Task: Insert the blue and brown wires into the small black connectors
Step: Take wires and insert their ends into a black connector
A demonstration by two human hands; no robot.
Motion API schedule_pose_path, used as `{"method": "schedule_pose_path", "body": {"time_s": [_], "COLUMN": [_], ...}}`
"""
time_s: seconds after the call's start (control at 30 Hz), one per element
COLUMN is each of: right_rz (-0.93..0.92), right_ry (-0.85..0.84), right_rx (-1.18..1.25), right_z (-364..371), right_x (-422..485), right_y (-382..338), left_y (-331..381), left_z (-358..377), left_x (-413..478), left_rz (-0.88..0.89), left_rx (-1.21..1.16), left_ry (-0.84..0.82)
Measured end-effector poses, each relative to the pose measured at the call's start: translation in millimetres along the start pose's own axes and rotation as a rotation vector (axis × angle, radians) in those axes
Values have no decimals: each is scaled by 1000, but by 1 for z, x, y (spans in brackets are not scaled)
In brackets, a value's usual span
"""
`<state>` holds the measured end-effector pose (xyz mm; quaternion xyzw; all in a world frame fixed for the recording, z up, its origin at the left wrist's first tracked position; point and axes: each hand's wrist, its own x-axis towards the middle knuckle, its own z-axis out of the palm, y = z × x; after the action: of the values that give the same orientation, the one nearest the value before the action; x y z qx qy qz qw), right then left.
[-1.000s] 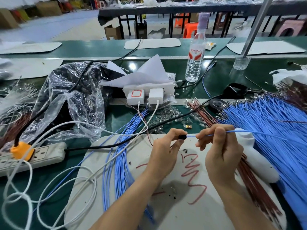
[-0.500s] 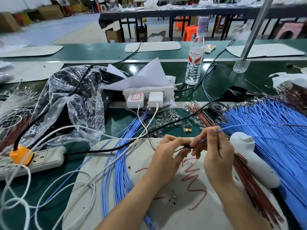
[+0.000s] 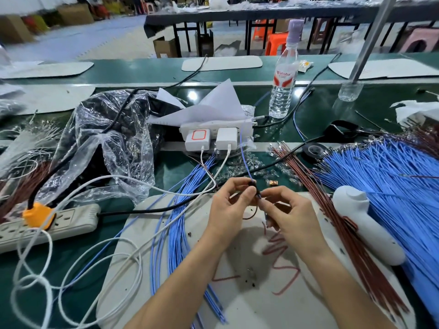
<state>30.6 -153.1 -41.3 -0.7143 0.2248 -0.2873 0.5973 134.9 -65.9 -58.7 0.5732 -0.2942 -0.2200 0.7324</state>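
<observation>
We judge a wire could miss its slot or pull back out, because the left hand (image 3: pixel 225 210) has only a fingertip hold on the tiny connector (image 3: pixel 253 185), the blue wire (image 3: pixel 242 153) rises free from it and the brown wire (image 3: pixel 251 216) loops slack below. The left hand pinches the connector between thumb and forefinger. The right hand (image 3: pixel 294 214), fingers curled, pinches a wire end just right of it, though we cannot tell its colour.

Bright blue wires (image 3: pixel 380 186) fan out beside dark reddish brown wires (image 3: pixel 337 217). The connector (image 3: pixel 252 184) is black. Red scribbles mark the white board (image 3: pixel 249 309) on the dark green table (image 3: pixel 313 110). The plug (image 3: pixel 38 214) is orange, and the bottle (image 3: pixel 283 78) has a red-and-white label.
</observation>
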Motion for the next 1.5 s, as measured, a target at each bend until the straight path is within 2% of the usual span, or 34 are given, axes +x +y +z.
{"method": "schedule_pose_path", "body": {"time_s": [0.07,0.13,0.17,0.23,0.3,0.33,0.37,0.43,0.5,0.57,0.63,0.7,0.73,0.83,0.9,0.97,1.03,1.13,1.23,1.3,1.37,1.5], "right_rz": [63,187,268,431,542,567,580,590,552,464,383,351,346,449,535,568,550,381,219,114,64,126], "right_ry": [-50,-169,-301,-694,-1068,-1172,-1197,-1056,-759,-535,-435,-452,-520,-915,-1171,-1238,-1070,-609,-290,-243,-288,-304], "right_rx": [96,194,218,229,209,206,202,213,316,333,288,232,195,116,102,107,126,82,32,-39,-141,-202], "right_z": [0,-4,-8,-18,-24,-24,-22,-12,-1,3,2,-2,-4,-8,-10,-9,-5,-1,2,4,5,4], "right_x": [0,0,-1,-3,-6,-7,-7,-8,-7,-4,-2,-3,-3,-8,-11,-12,-11,-7,-3,-3,-4,-2], "right_y": [-2,-3,-4,-7,-10,-9,-9,-6,-1,3,4,1,0,-6,-10,-13,-14,-10,-6,-5,-2,2], "left_y": [-1,0,2,7,10,11,11,11,10,10,10,11,11,13,12,11,10,7,8,8,7,10], "left_z": [1,0,-3,-10,-14,-14,-12,-7,-4,-2,-1,0,0,-6,-12,-14,-11,-2,1,2,2,-1], "left_x": [2,7,10,16,18,18,17,13,9,5,3,3,4,12,17,18,15,6,2,3,4,1], "left_rz": [-55,-124,-161,-232,-292,-311,-319,-322,-331,-362,-389,-388,-381,-381,-368,-338,-284,-235,-202,-190,-182,-102], "left_rx": [-79,-299,-426,-616,-694,-692,-670,-584,-477,-419,-415,-410,-447,-685,-763,-743,-613,-383,-282,-256,-227,-76], "left_ry": [24,121,183,278,292,267,230,160,90,-2,-84,-109,-91,42,105,124,109,-9,-135,-98,-21,-23]}}
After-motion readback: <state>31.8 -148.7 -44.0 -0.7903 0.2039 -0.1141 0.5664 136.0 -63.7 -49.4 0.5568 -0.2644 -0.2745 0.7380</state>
